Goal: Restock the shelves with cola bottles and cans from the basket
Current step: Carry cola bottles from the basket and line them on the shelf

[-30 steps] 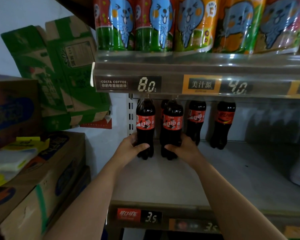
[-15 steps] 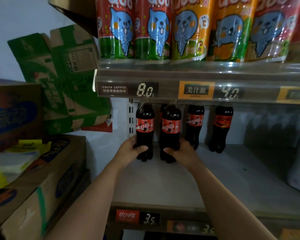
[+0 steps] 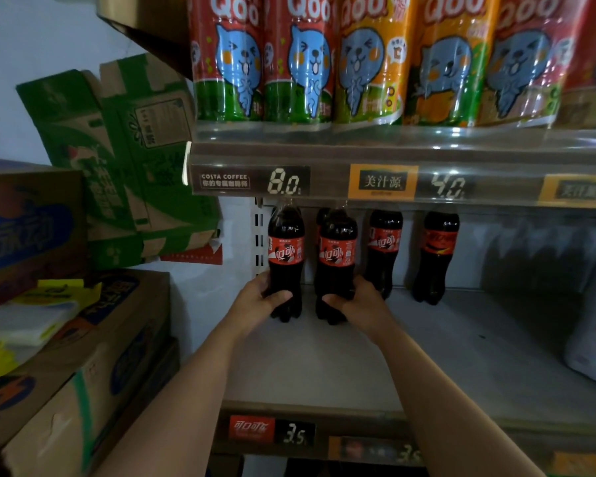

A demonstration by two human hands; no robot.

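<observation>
Cola bottles (image 3: pixel 286 251) red-labelled; price tag (image 3: pixel 296 433) reads 3.5.

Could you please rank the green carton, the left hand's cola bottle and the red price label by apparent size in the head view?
Largest: green carton
Then: cola bottle held by the left hand
Smallest: red price label
None look alike.

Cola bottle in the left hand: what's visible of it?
The cola bottle is clear plastic holding dark liquid, with a red label and lobed base. It stands upright at the left end of the grey shelf, cap hidden behind the price rail. The left hand grips its lower body, thumb across the front.
</observation>
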